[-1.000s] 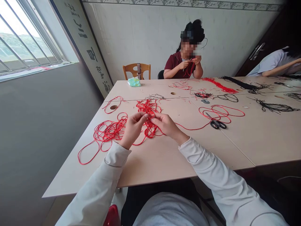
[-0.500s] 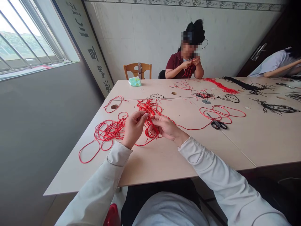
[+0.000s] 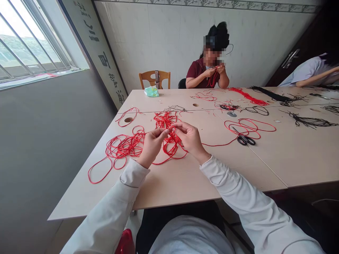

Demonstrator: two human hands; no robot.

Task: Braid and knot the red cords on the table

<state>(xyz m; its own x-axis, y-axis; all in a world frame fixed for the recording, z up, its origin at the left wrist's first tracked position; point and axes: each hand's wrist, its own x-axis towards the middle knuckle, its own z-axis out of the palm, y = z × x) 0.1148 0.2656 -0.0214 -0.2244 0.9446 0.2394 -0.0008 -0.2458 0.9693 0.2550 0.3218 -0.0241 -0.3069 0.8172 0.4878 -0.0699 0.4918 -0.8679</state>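
My left hand [image 3: 153, 147] and my right hand [image 3: 189, 139] meet above the table, and the fingertips of each pinch a thin red cord [image 3: 171, 145]. That cord runs down into a knotted red tangle [image 3: 166, 120], which lies under and beyond my hands. To the left of my left hand lies a loose coil of the same red cord [image 3: 122, 148]. A long strand leaves near my right hand and runs right to loops [image 3: 250, 125] around black-handled scissors [image 3: 245, 140]. The sleeves on both my arms are white.
The pale table [image 3: 172, 183] has round holes and holds black cord bundles [image 3: 310, 120] and a red bundle [image 3: 247, 96]. A seated person [image 3: 205, 76] works red cord across it. Another person [image 3: 309, 72] sits at the right. A window [image 3: 29, 38] is at the left.
My right hand has lifted out of the tangle and turned its fingertips toward my left hand. The two hands now sit closer together, and the cord between them has shifted slightly.
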